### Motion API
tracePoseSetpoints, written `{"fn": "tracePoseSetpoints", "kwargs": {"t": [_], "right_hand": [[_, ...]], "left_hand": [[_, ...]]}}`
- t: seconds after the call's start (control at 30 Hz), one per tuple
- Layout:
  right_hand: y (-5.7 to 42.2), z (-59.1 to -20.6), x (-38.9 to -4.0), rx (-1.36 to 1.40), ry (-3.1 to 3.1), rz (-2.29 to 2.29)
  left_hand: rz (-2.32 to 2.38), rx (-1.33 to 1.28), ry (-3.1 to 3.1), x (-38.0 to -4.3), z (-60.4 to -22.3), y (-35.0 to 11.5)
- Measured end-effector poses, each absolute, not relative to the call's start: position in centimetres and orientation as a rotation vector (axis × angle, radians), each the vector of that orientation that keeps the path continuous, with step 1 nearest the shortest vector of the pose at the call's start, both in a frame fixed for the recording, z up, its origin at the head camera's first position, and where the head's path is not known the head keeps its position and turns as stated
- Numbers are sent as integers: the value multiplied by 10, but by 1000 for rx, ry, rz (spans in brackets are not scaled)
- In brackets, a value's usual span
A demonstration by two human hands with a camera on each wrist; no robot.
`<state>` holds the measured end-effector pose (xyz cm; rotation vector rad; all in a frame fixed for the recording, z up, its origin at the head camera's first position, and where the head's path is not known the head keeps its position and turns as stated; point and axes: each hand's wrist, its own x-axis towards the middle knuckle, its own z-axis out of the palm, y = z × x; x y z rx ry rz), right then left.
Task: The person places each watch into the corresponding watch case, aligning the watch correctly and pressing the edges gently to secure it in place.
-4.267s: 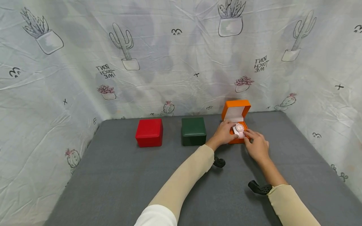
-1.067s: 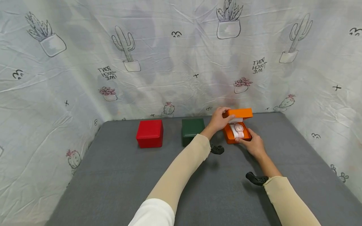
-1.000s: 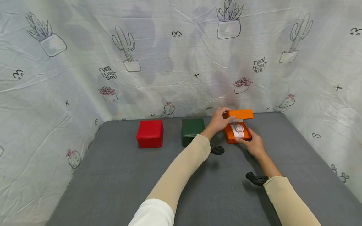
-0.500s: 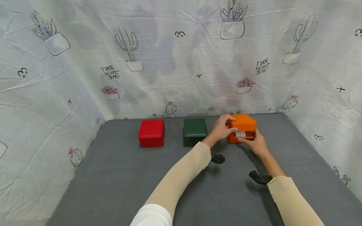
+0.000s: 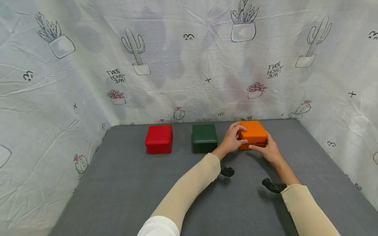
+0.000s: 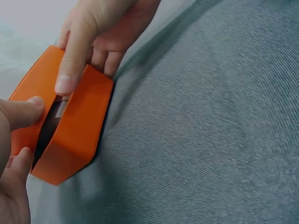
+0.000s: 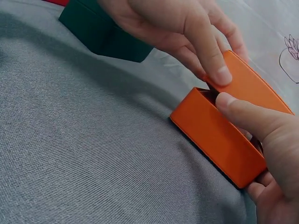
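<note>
An orange watch box (image 5: 252, 131) stands at the back right of the table, its lid lowered almost onto the base. My left hand (image 5: 231, 138) holds the lid (image 7: 252, 86) at its left side, thumb at the front edge. Gripping the base (image 7: 217, 137) from the right is my right hand (image 5: 270, 152), its thumb on the upper front edge. A narrow dark gap runs between lid and base in both wrist views. Through it shows a sliver of the pale cushion (image 6: 60, 107); the watch is otherwise hidden.
To the left of the orange box stand a dark green box (image 5: 204, 137) and a red box (image 5: 158, 139), both with lids down. Grey cloth covers the table (image 5: 124, 183). A white printed curtain (image 5: 165, 46) hangs behind and at both sides.
Earlier both hands were at the pink watch on its cushion in the open box. Since then my left hand has swung the lid forward and down over it, while my right hand holds the base.
</note>
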<state>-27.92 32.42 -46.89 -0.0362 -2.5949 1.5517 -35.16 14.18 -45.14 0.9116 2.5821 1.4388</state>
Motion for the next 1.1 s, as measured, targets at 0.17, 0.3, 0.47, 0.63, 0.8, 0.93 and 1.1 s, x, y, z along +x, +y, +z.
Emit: {"fn": "tracePoseSetpoints", "kwargs": {"t": [0.17, 0.3, 0.47, 0.63, 0.8, 0.93, 1.1], "right_hand": [[323, -470, -278, -80, -2605, 1546], [322, -469, -279, -109, -2606, 1527], [322, -467, -279, -165, -2615, 1519], [323, -466, -279, -156, -2607, 1513], [325, -467, -279, -149, -2609, 1506], [326, -467, -280, -153, -2616, 1511], [324, -460, -280, -172, -2568, 1563]], "left_hand": [[1401, 898, 2602, -349, -457, 142], [1349, 866, 2645, -347, -460, 143], [1325, 822, 2660, -345, -458, 143], [1358, 815, 2648, -344, -459, 145], [1382, 821, 2640, -345, -461, 147], [1374, 811, 2642, -344, -461, 148], [1347, 808, 2640, -344, -456, 143]]}}
